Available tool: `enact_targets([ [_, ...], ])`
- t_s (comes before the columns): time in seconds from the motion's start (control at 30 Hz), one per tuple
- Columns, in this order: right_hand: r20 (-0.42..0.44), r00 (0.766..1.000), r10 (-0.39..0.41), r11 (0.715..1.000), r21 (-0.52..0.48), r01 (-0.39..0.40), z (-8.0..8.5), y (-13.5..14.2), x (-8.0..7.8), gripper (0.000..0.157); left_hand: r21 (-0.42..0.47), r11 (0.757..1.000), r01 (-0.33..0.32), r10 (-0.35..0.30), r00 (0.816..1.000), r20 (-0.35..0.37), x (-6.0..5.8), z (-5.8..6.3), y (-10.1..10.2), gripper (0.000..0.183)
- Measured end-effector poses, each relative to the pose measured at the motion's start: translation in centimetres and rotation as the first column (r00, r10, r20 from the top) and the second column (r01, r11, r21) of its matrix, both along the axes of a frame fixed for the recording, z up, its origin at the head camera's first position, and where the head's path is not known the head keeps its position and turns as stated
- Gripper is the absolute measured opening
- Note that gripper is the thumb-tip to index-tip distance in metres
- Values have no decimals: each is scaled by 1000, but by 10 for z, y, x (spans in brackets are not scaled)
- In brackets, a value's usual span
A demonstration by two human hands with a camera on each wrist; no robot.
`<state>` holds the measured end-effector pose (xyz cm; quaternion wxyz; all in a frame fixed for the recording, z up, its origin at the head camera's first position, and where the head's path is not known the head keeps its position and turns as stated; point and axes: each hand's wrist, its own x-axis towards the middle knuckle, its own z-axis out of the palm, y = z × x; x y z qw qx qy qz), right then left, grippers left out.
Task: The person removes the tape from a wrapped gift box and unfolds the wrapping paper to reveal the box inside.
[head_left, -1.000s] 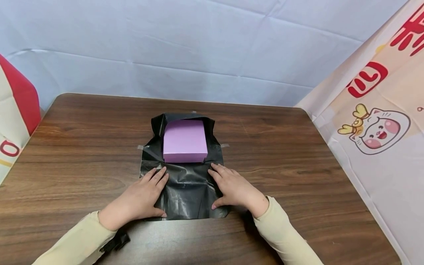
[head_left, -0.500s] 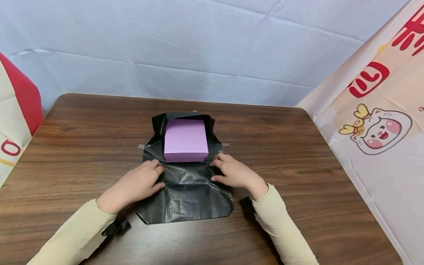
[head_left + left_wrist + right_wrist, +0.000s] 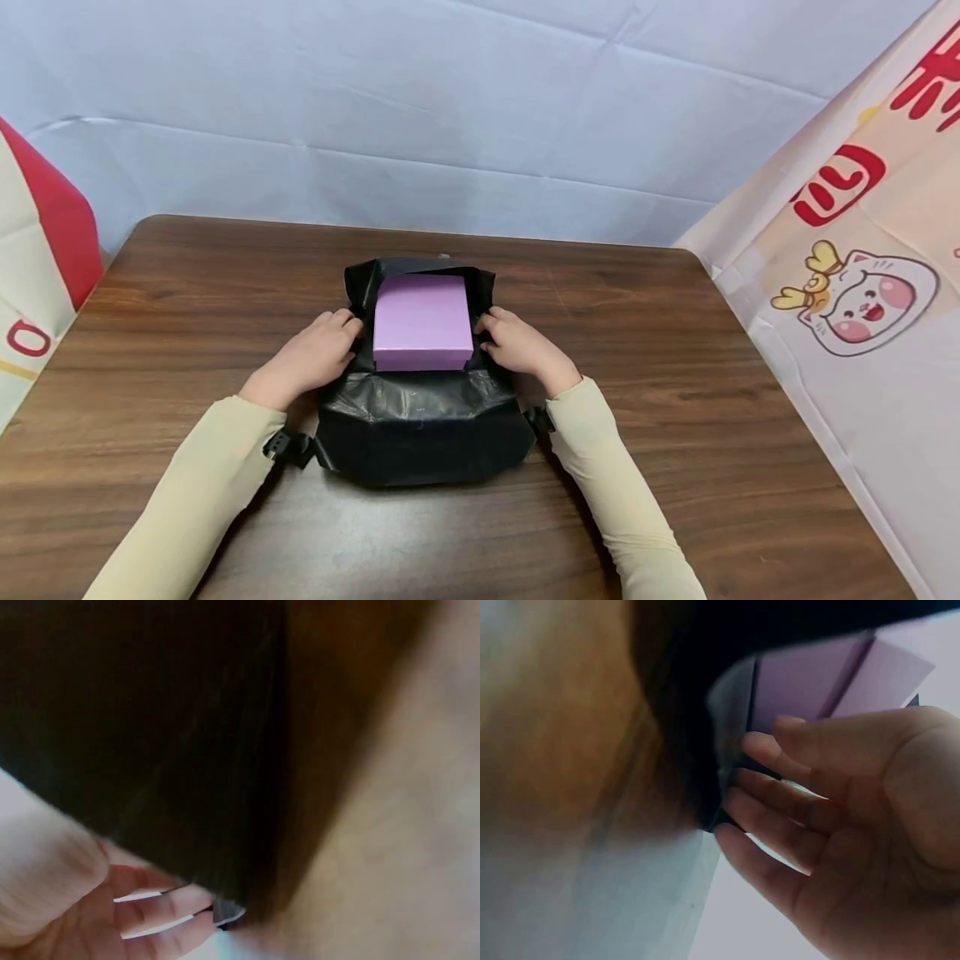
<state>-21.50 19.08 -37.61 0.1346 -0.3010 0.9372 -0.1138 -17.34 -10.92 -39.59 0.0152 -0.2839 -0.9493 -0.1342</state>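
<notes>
A purple box (image 3: 422,321) lies in a black plastic wrapper (image 3: 429,446) that stands up round its back and sides. My left hand (image 3: 311,354) touches the wrapper along the box's left side. In the left wrist view, dark plastic covers part of that hand, and its visible fingers (image 3: 154,907) reach out loosely. At the box's right side my right hand (image 3: 521,342) touches the other side of the wrapper. The right wrist view has its fingers (image 3: 772,817) lightly bent against the black edge, the thumb apart from them. The wrapper's near flap bulges up off the table.
The brown wooden table (image 3: 675,400) extends on both sides of the wrapper. Small black devices are strapped at both wrists. A pale cloth (image 3: 450,108) hangs behind the table, and a printed cloth (image 3: 877,308) hangs at the right.
Both hands have moved from the wrapper's near flap forward to the two sides of the box. The flap, flat before, has lifted and bulges toward me. The box stays in place.
</notes>
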Motion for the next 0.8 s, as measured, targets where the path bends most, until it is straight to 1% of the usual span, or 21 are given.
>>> enact_targets([
  [0.13, 1, 1000, 1, 999, 36, -1, 0, -3, -12, 32, -31, 1000, -2, 2, 1000, 18, -10, 1, -3, 33],
  [0.2, -3, 1000, 3, 999, 52, -3, 0, -3, -16, 35, -40, 999, -11, 13, 998, 56, -15, 1, -3, 38],
  [0.27, 6, 1000, 2, 998, 59, -2, 0, -3, -21, 37, -46, 998, -34, 39, 993, 109, -20, 1, -2, 43],
  [0.33, 14, 1000, 1, 998, 69, -2, 0, -3, -25, 39, -48, 997, -66, 73, 983, 171, -26, 1, -1, 48],
  [0.43, 18, 1000, -9, 996, 84, 7, -1, -4, -33, 41, -41, 992, -121, 127, 959, 255, -35, 2, 0, 59],
  [0.53, 14, 999, -39, 995, 93, 38, -1, -5, -43, 45, -30, 987, -158, 160, 935, 316, -45, 4, 2, 72],
  [0.63, 17, 997, -76, 994, 83, 74, -2, -4, -54, 50, -35, 984, -174, 175, 923, 343, -54, 5, 3, 79],
  [0.8, 43, 992, -118, 992, 58, 115, -4, -6, -67, 56, -71, 980, -184, 197, 923, 330, -67, 5, 1, 74],
])
